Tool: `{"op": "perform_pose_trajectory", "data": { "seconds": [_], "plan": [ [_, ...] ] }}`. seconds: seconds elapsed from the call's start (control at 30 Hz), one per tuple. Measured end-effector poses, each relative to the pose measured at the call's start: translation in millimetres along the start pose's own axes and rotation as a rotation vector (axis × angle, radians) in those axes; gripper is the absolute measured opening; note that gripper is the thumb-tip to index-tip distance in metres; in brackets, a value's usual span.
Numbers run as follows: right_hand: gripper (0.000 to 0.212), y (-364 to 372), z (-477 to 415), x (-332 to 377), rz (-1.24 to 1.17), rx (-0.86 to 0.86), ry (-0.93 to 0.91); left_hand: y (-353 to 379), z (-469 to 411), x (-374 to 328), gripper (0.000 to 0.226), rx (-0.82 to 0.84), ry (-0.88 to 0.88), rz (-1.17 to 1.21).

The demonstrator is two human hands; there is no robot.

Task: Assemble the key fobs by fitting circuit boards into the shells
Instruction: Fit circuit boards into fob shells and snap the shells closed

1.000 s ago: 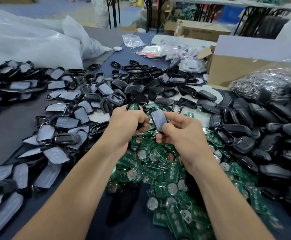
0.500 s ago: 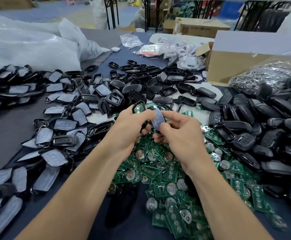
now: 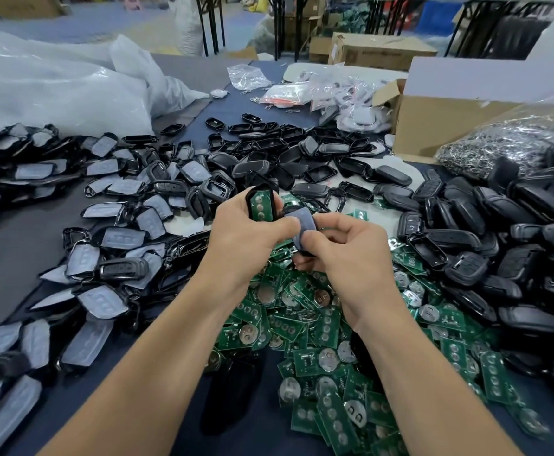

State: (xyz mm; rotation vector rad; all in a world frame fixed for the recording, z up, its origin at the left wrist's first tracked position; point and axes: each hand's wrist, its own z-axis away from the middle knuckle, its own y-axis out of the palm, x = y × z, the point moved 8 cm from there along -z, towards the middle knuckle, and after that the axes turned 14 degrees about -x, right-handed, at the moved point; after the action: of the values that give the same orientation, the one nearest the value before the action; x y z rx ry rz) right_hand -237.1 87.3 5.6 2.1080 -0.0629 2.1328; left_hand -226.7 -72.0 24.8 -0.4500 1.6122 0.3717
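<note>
Entry, head view.

A black shell [image 3: 250,205] is gripped in the left hand [image 3: 246,240], with the fingers curled round its lower part. The shell is held upright above the fist, its open side turned toward the camera. A green circuit board [image 3: 262,207] is seen seated inside the shell, and its round contacts are visible.

A grey-blue cover piece [image 3: 304,220] is pinched in the right hand [image 3: 354,258] between the thumb and the curled fingers. It protrudes up and to the left from the pinch, just beside the shell's right edge. The left thumb is laid against it. Whether cover piece and shell are touching cannot be told.

Both hands are held above the table [image 3: 5,268], over the far part of a heap of loose green boards [image 3: 321,324]. Shells with grey pads [image 3: 111,238] are heaped to the left, and plain black shells [image 3: 499,225] to the right. Behind these a cardboard box [image 3: 450,123], a clear bag of metal rings [image 3: 499,146] and a white plastic sack [image 3: 55,93] are noted.
</note>
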Motion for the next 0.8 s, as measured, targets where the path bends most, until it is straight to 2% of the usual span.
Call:
{"op": "perform_pose_trajectory", "data": {
  "seconds": [0.1,0.23,0.47,0.7,0.8],
  "plan": [
    [0.018,-0.8,-0.1,1.9,-0.013,-0.003,-0.004,6.1,2.0,2.4,0.017,0.059,-0.043,0.052],
    [0.017,-1.2,1.7,3.4,-0.005,-0.016,0.005,3.9,-1.5,9.6,0.015,0.029,-0.118,0.070],
    [0.009,-4.5,0.0,2.2,-0.004,-0.049,0.014,-3.3,-2.5,7.4,0.033,0.013,-0.112,0.149],
    [0.018,-15.3,-3.8,6.6,-0.045,-0.162,-0.011,9.0,2.2,12.7,0.026,0.158,-0.207,0.224],
    [0.020,-20.0,-5.0,8.4,-0.089,-0.181,0.014,11.9,4.0,12.7,0.024,0.166,-0.249,0.242]
  ]
}}
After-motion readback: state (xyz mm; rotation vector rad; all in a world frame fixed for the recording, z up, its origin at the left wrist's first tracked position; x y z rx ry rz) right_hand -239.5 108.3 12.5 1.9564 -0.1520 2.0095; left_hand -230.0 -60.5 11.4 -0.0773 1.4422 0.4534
